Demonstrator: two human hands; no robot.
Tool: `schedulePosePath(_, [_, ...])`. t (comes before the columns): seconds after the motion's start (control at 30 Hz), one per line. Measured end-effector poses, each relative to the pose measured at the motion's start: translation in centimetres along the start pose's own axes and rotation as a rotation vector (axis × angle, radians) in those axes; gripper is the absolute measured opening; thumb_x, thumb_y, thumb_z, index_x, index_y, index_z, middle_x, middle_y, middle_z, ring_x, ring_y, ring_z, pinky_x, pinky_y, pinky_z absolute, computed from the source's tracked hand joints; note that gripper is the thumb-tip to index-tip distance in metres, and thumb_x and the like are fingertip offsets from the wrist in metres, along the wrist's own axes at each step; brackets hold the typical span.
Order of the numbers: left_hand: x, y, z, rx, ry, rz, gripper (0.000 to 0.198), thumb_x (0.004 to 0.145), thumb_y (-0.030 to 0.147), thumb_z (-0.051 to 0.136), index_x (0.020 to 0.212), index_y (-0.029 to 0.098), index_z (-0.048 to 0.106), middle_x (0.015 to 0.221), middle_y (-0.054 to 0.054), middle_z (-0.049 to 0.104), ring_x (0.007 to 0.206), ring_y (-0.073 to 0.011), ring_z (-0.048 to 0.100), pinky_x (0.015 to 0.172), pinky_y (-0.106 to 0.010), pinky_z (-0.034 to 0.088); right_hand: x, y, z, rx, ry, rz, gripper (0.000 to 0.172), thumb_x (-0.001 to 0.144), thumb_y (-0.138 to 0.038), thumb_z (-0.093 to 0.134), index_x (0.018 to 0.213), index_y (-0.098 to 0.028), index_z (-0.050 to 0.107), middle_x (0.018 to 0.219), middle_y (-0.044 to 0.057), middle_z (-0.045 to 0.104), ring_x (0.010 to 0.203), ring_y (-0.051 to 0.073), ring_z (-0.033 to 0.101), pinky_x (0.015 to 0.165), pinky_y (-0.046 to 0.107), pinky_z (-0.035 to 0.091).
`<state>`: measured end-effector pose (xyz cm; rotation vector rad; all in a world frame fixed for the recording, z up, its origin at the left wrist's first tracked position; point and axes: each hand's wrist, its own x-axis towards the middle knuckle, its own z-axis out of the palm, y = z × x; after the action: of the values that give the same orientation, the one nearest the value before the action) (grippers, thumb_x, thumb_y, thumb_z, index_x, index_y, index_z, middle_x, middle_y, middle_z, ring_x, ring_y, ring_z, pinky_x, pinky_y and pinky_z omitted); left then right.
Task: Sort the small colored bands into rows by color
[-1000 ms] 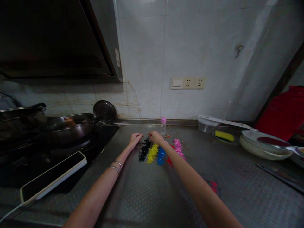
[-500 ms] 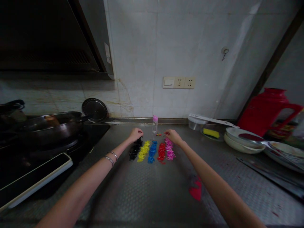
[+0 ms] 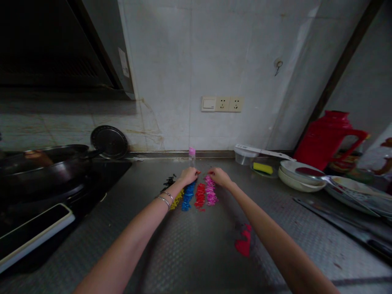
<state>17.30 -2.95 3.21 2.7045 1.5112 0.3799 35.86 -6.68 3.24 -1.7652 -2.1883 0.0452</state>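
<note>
Small loops that look like rubber bands lie in rows by colour: black (image 3: 168, 183), yellow (image 3: 177, 201), blue (image 3: 188, 196), red (image 3: 200, 197) and pink (image 3: 211, 194). My left hand (image 3: 189, 175) is above the far end of the blue row, its fingertips pinched together beside an orange-red bit. What they hold is too small to make out. At the far end of the pink row, my right hand (image 3: 219, 176) has its fingers closed, their tips touching or just over the bands. A clear bottle with a pink cap (image 3: 192, 152) stands behind my left hand, partly hidden.
To the left, a wok (image 3: 45, 163) sits on the stove beside a phone-like white-edged device (image 3: 33, 232). On the right are a plastic tub (image 3: 245, 156), a yellow sponge (image 3: 262, 168), stacked bowls (image 3: 300, 183), a knife (image 3: 337, 220) and a red thermos (image 3: 324, 141).
My left hand has moved right, from the black row to the small mixed pile by the bottle, now covering it. My right hand stays at the pink row. The view has shifted slightly.
</note>
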Motion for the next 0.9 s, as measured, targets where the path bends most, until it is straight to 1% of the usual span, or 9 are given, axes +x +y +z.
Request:
schedulePosePath(0.2, [0.8,0.0,0.5,0.007,0.031,-0.07,0.026,0.082,0.028,0.042,0.097,0.023,0.063,0.095,-0.008,0.065,0.088,-0.0195,0.06,0.073,-0.028,0.045,-0.7,1.4,-0.6,-0.027,-0.011,0.018,0.03,0.077,-0.02,0.043,0.096,-0.02,0.065,0.101,0.006,0.065,0.097,0.017,0.056,0.083,0.023,0.038])
schedulePosePath(0.4, [1.3,0.3,0.7,-0.059,0.018,-0.062,0.025,0.082,0.029,0.044,0.091,0.021,0.066,0.092,-0.01,0.065,0.085,-0.0186,0.06,0.075,-0.027,0.043,-0.9,1.7,-1.0,-0.032,-0.008,0.039,0.029,0.077,-0.019,0.044,0.096,-0.02,0.066,0.102,0.006,0.064,0.1,0.017,0.055,0.084,0.022,0.038])
schedulePosePath(0.57, [1.6,0.5,1.0,-0.069,0.037,-0.06,0.024,0.081,0.029,0.045,0.086,0.019,0.066,0.09,-0.011,0.065,0.083,-0.0199,0.06,0.074,-0.029,0.043,-1.2,1.6,-1.4,-0.044,-0.036,0.059,0.029,0.078,-0.02,0.045,0.097,-0.021,0.066,0.103,0.005,0.064,0.101,0.017,0.054,0.086,0.021,0.037])
schedulePosePath(0.67, [1.8,0.6,1.3,-0.057,0.057,-0.077,0.025,0.081,0.029,0.044,0.085,0.017,0.066,0.088,-0.012,0.065,0.082,-0.0199,0.06,0.072,-0.028,0.043,-1.3,1.8,-1.4,-0.063,-0.023,0.046,0.028,0.078,-0.021,0.045,0.097,-0.021,0.066,0.103,0.004,0.064,0.1,0.017,0.054,0.085,0.022,0.037])
schedulePosePath(0.77, [2.0,0.7,1.5,-0.085,0.053,-0.08,0.025,0.081,0.029,0.044,0.086,0.017,0.066,0.088,-0.011,0.065,0.081,-0.0197,0.06,0.071,-0.028,0.043,-1.2,2.2,-1.4,-0.078,-0.015,0.027,0.028,0.078,-0.02,0.044,0.096,-0.021,0.066,0.102,0.005,0.064,0.099,0.018,0.055,0.084,0.023,0.038])
schedulePosePath(0.9, [2.3,0.6,1.4,-0.146,0.051,-0.099,0.023,0.078,0.027,0.047,0.087,0.018,0.067,0.088,-0.01,0.066,0.08,-0.0186,0.059,0.071,-0.028,0.043,-1.1,2.8,-1.1,-0.089,-0.012,0.04,0.028,0.077,-0.02,0.044,0.095,-0.02,0.066,0.101,0.006,0.064,0.096,0.018,0.056,0.081,0.023,0.04])
